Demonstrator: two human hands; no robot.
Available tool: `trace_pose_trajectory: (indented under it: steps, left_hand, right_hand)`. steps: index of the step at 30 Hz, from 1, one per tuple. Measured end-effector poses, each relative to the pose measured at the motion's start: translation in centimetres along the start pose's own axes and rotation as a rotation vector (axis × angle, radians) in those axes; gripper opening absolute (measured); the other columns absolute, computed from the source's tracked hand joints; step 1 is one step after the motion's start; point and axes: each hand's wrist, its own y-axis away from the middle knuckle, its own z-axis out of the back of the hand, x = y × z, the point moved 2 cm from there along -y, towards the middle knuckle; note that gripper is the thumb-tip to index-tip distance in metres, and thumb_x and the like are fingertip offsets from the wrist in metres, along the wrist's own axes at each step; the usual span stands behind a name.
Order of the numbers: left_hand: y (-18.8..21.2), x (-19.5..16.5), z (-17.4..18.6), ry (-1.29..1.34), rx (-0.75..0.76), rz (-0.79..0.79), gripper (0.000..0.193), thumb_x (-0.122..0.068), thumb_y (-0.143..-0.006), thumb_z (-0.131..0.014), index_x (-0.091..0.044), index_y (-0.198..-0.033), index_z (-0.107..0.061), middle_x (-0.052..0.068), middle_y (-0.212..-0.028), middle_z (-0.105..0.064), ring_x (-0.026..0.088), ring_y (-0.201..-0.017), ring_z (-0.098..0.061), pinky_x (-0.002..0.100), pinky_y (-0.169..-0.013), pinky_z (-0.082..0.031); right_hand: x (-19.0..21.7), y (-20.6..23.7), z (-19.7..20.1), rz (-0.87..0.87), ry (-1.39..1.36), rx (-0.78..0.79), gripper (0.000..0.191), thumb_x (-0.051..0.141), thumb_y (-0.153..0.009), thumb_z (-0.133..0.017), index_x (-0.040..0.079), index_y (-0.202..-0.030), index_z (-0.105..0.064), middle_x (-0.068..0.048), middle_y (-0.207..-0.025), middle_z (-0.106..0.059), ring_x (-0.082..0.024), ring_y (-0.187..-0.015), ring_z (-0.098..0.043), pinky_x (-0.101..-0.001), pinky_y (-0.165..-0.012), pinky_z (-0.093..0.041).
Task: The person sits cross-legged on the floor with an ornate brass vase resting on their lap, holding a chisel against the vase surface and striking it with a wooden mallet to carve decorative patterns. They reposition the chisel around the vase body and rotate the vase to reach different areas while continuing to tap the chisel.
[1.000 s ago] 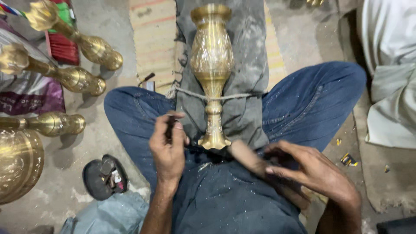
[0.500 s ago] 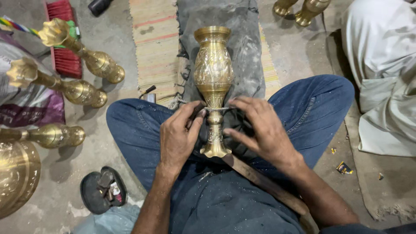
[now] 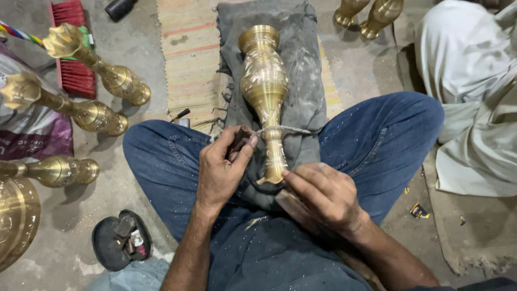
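A tall engraved brass vase [image 3: 265,91] lies lengthwise on a dusty grey cloth [image 3: 301,64] between my crossed legs in blue jeans. A thin cord [image 3: 288,129] loops around its narrow stem. My left hand [image 3: 221,172] is closed on a small dark tool, its tip held beside the stem where the cord crosses. My right hand [image 3: 326,196] grips the vase's flared foot with thumb and fingers.
Three brass vases [image 3: 99,73] lie on the concrete floor at left, a large brass plate [image 3: 13,226] below them. A red brush [image 3: 72,54], a striped mat [image 3: 188,59], a black sandal [image 3: 121,240], two more vases [image 3: 369,13] and a person in white cloth [image 3: 474,97] surround me.
Both hands were clasped around the vase stem. Now my left hand has drawn to the left of the stem with the tool, and my right has slid down to the foot.
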Motion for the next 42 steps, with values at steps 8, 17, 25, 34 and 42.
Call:
trace_pose_trajectory:
  steps: [8, 17, 25, 34, 42]
  left_hand:
    - [-1.3, -0.8, 0.7, -0.068, 0.168, 0.036, 0.02, -0.02, -0.094, -0.076, -0.003, -0.103, -0.071, 0.005, -0.065, -0.062, 0.009, -0.055, -0.048, 0.03, -0.05, -0.04]
    - [-1.3, -1.0, 1.3, -0.231, 0.16, 0.02, 0.023, -0.024, -0.091, -0.077, -0.007, -0.105, -0.072, 0.01, -0.081, -0.072, 0.02, -0.061, -0.063, 0.035, -0.058, -0.05]
    - [-2.0, -1.2, 0.5, -0.259, 0.065, 0.036, 0.034, -0.024, -0.088, -0.078, -0.006, -0.116, -0.072, 0.011, -0.092, -0.075, 0.023, -0.068, -0.068, 0.035, -0.062, -0.054]
    - [-2.6, -1.9, 1.3, -0.162, -0.01, -0.106, 0.028, -0.013, -0.104, -0.064, -0.001, -0.13, -0.066, 0.014, -0.115, -0.073, 0.027, -0.101, -0.073, 0.036, -0.086, -0.056]
    - [-3.6, -1.4, 0.9, 0.172, -0.042, 0.061, 0.03, -0.012, -0.104, -0.063, -0.001, -0.132, -0.066, 0.008, -0.112, -0.076, 0.014, -0.102, -0.074, 0.028, -0.087, -0.063]
  right_hand:
    - [-2.1, 0.3, -2.5, -0.181, -0.04, -0.091, 0.034, -0.002, -0.086, -0.077, 0.005, -0.118, -0.067, -0.009, -0.111, -0.072, -0.027, -0.097, -0.072, -0.0405, -0.083, -0.057]
    - [-3.0, 1.6, -3.6, -0.381, -0.24, -0.154, 0.033, -0.005, -0.094, -0.073, 0.01, -0.12, -0.06, -0.004, -0.12, -0.074, -0.025, -0.107, -0.073, -0.038, -0.1, -0.053]
    - [-1.6, 0.1, -1.7, -0.222, 0.142, -0.081, 0.036, 0.007, -0.082, -0.081, 0.003, -0.115, -0.069, -0.011, -0.109, -0.066, -0.031, -0.098, -0.065, -0.0426, -0.084, -0.054]
    - [-4.5, 1.1, -3.1, -0.471, -0.147, -0.091, 0.023, 0.006, -0.089, -0.078, 0.005, -0.11, -0.068, -0.006, -0.107, -0.07, -0.023, -0.103, -0.068, -0.0391, -0.089, -0.052]
    - [-4.5, 0.1, -2.8, -0.378, 0.061, -0.097, 0.037, 0.013, -0.083, -0.082, 0.001, -0.114, -0.065, -0.011, -0.108, -0.067, -0.03, -0.103, -0.061, -0.0446, -0.087, -0.047]
